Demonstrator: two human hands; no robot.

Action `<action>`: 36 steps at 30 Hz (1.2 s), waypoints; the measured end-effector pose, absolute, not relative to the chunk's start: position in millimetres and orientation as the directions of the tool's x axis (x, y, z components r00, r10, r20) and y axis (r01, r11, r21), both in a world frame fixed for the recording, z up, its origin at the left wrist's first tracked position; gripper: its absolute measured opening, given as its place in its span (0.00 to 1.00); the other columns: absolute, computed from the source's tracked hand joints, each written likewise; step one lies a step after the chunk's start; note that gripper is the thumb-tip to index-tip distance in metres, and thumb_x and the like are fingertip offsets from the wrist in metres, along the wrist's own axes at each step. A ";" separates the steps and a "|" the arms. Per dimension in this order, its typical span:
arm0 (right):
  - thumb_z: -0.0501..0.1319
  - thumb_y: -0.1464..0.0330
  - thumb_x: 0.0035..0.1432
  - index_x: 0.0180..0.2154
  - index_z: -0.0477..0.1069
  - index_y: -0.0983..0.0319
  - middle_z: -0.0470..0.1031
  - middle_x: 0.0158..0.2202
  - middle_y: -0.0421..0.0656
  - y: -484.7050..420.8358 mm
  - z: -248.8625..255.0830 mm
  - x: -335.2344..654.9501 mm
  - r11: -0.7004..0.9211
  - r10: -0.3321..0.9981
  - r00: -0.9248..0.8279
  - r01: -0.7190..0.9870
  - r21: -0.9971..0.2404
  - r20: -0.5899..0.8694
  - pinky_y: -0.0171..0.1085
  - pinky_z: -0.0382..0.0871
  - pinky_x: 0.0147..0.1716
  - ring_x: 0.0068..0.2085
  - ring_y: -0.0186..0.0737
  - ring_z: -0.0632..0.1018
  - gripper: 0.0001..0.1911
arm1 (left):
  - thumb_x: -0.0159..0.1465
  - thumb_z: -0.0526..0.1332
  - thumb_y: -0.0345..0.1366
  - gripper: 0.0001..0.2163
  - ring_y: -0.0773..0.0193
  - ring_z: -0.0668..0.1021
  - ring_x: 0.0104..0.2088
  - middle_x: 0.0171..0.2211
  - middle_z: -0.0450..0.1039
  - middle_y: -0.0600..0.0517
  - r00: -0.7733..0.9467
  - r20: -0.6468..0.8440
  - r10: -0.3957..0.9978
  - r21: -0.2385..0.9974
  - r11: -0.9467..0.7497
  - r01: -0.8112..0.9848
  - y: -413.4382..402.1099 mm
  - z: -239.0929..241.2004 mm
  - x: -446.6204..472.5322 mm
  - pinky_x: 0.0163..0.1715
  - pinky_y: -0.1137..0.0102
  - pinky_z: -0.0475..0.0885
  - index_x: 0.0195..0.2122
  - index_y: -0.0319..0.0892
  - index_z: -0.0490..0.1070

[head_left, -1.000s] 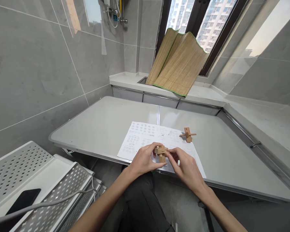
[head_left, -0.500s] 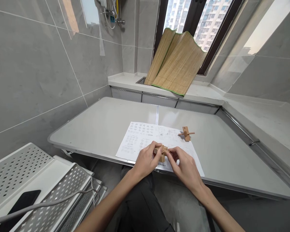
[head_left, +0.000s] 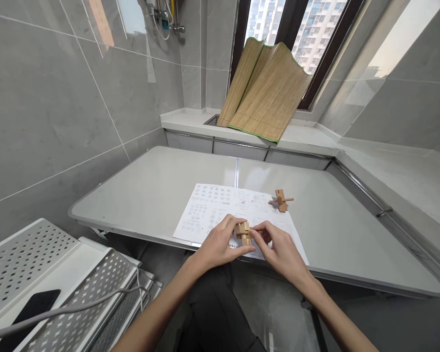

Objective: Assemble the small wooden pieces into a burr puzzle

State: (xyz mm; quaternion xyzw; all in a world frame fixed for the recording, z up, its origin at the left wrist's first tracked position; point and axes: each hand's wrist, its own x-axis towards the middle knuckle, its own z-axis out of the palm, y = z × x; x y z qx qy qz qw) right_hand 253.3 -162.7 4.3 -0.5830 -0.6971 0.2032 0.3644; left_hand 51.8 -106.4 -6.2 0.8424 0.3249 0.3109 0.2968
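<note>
Head: wooden assembly (head_left: 244, 228), long axis near-far

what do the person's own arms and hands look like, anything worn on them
The left hand and right hand show no gloves or rings. The forearms have no sleeve or watch in view. Dark trousers show below.

Both hands (head_left: 220, 240) hold a wooden block assembly (head_left: 244, 230).

The far assembly (head_left: 280, 200) lies behind-right of the near assembly (head_left: 245, 228).
</note>
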 end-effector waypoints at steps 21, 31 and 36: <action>0.57 0.51 0.72 0.39 0.73 0.58 0.79 0.32 0.42 -167.7 14.7 255.1 0.221 0.971 -0.022 0.478 -0.850 0.240 0.37 0.70 0.33 0.32 0.42 0.77 0.18 | 0.63 0.72 0.43 0.29 0.57 0.81 0.44 0.48 0.79 0.50 0.594 0.334 0.732 0.785 -0.565 0.254 -109.7 -6.9 53.0 0.46 0.66 0.76 0.63 0.49 0.67; 0.54 0.54 0.75 0.46 0.71 0.57 0.74 0.39 0.43 -163.3 7.4 265.4 0.291 0.954 -0.195 0.426 -0.857 0.228 0.39 0.68 0.41 0.40 0.43 0.75 0.15 | 0.61 0.72 0.41 0.29 0.56 0.80 0.50 0.54 0.77 0.46 0.563 0.251 0.787 0.945 -0.325 0.032 -115.0 5.0 53.6 0.52 0.65 0.77 0.62 0.45 0.69; 0.51 0.51 0.76 0.41 0.69 0.57 0.67 0.31 0.38 -163.9 2.9 268.0 0.162 0.943 -0.322 0.219 -0.962 0.085 0.39 0.65 0.40 0.33 0.40 0.69 0.19 | 0.61 0.70 0.34 0.28 0.56 0.80 0.54 0.60 0.72 0.45 0.603 0.313 0.734 0.932 -0.359 -0.048 -116.0 8.8 50.8 0.55 0.65 0.76 0.62 0.47 0.69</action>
